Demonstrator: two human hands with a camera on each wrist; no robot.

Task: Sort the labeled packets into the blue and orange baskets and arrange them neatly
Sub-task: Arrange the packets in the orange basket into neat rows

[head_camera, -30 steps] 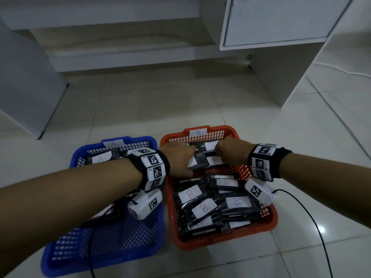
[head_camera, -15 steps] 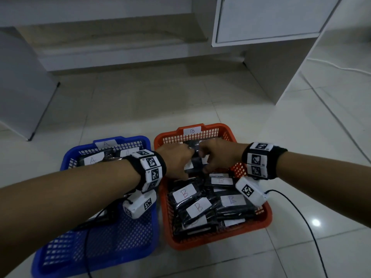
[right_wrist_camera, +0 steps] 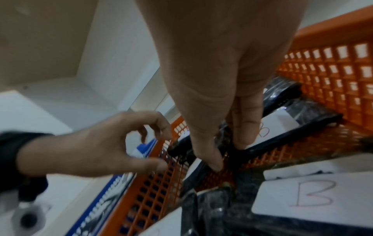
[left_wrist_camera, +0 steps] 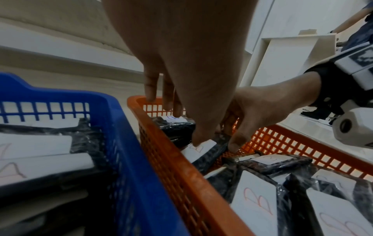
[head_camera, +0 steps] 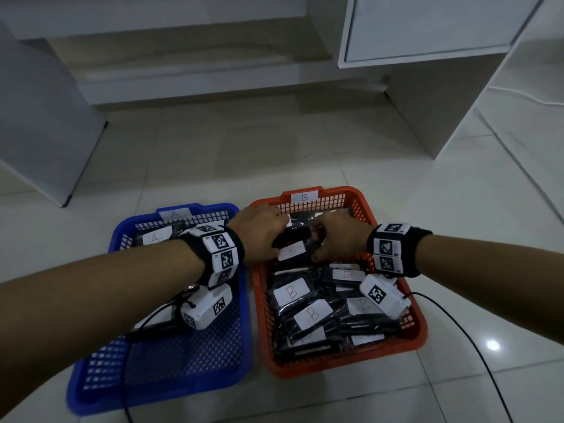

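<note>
The orange basket [head_camera: 335, 364], tagged B, holds several black packets with white B labels [head_camera: 293, 293]. Both my hands are at its far end over one B packet [head_camera: 291, 250]. My right hand [right_wrist_camera: 228, 153] pinches this packet's black edge between thumb and forefinger. My left hand [left_wrist_camera: 185, 127] hovers with loose fingers; its thumb touches the packet's label [left_wrist_camera: 199, 147] and a fingertip touches another packet [left_wrist_camera: 175, 126] by the far wall. The blue basket [head_camera: 158, 392], tagged A, has A packets [head_camera: 157, 238] at its far end, partly hidden by my left forearm.
The baskets stand side by side on a pale tiled floor. A white cabinet [head_camera: 427, 25] and its side panel [head_camera: 433, 96] rise behind on the right, a grey panel [head_camera: 39, 117] on the left. Black cables [head_camera: 476, 346] trail from both wrist cameras.
My hands drew together over one B packet at the basket's far end. The packet now lies lower with its label up, and my left fingers have loosened from it.
</note>
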